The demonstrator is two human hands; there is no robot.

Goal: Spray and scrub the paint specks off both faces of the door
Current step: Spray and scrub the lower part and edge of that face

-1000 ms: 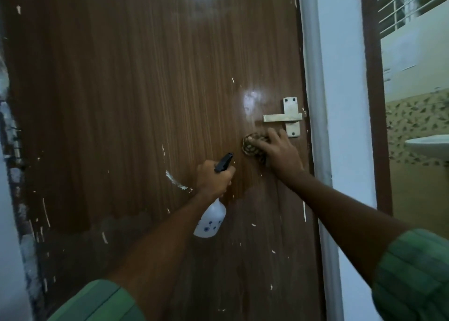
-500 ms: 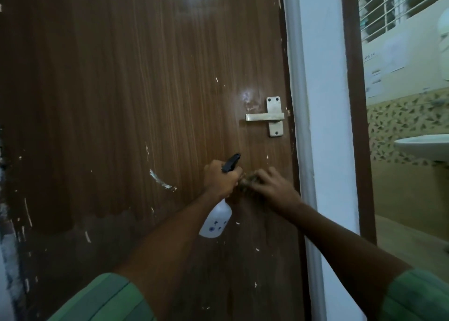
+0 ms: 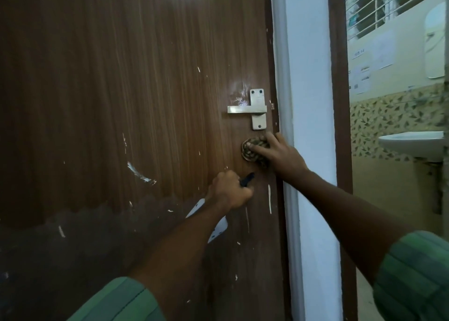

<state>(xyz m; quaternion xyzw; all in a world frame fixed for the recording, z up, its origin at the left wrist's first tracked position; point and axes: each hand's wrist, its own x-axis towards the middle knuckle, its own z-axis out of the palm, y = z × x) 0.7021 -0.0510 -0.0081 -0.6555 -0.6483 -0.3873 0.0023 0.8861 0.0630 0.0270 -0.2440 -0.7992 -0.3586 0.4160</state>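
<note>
A brown wood-grain door [image 3: 121,89] fills the view, dotted with white paint specks and one curved white smear [image 3: 139,173]. My right hand [image 3: 281,154] presses a round, coiled metal scrubber [image 3: 251,150] flat against the door just below the metal lever handle [image 3: 247,109]. My left hand [image 3: 229,193] grips a white spray bottle [image 3: 220,229] by its neck. The bottle's black nozzle [image 3: 247,179] points up and right toward the scrubber. Most of the bottle is hidden behind my left forearm.
A white door frame [image 3: 308,126] runs down the right edge of the door. Beyond it is a bathroom with a white sink [image 3: 413,143], leaf-patterned tiles and a barred window. The door's lower part looks darker.
My right hand slid the scrubber down and left toward the bottle, then back up under the handle. My left hand with the bottle stayed at about the same height and shifted right, nearer the door's edge.
</note>
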